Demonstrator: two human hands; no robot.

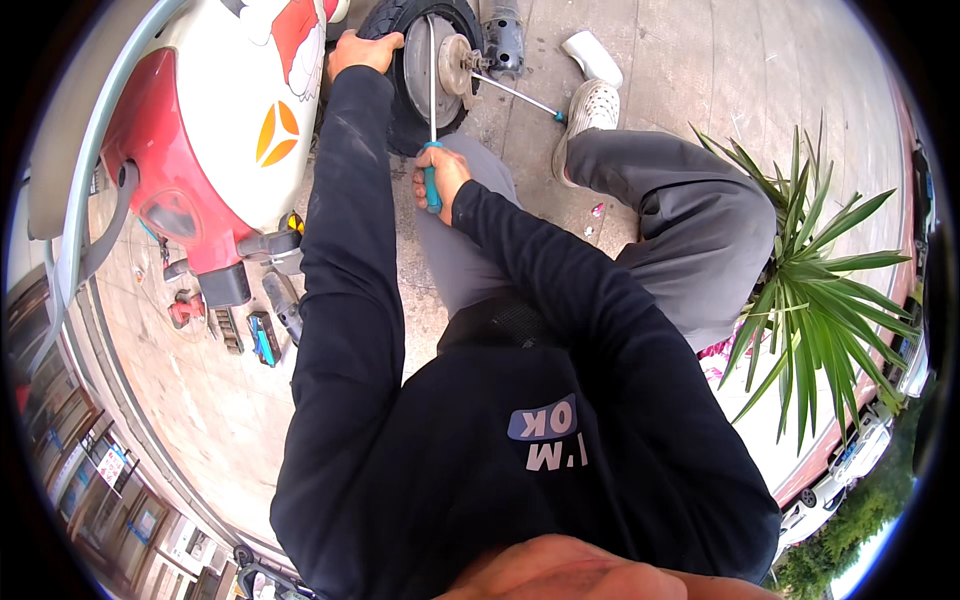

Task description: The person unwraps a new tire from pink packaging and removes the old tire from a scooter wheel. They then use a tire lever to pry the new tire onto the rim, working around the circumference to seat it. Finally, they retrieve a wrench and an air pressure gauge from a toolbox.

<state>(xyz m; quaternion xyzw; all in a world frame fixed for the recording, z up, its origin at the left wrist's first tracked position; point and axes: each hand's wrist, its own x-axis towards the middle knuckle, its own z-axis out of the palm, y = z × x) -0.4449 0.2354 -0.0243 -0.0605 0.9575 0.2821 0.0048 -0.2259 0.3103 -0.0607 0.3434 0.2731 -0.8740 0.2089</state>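
1. Black top [450, 430]: white lettering and a pale patch on the chest, upside down in this view.
2. Red-and-white scooter [180, 125]: cut off above, with an orange emblem and part of a cartoon figure on its white panel.
3. Wheel [415, 80]: beside the scooter, its top edge out of view.
4. Left hand [365, 52]: against the tyre, fingers partly hidden; I cannot tell whether it grips.
5. Right hand [446, 178]: wrapped around the screwdriver [432, 95], whose shaft crosses the wheel; tip contact unclear.
6. Teal-ended rod [515, 95]: reaches toward the hub.
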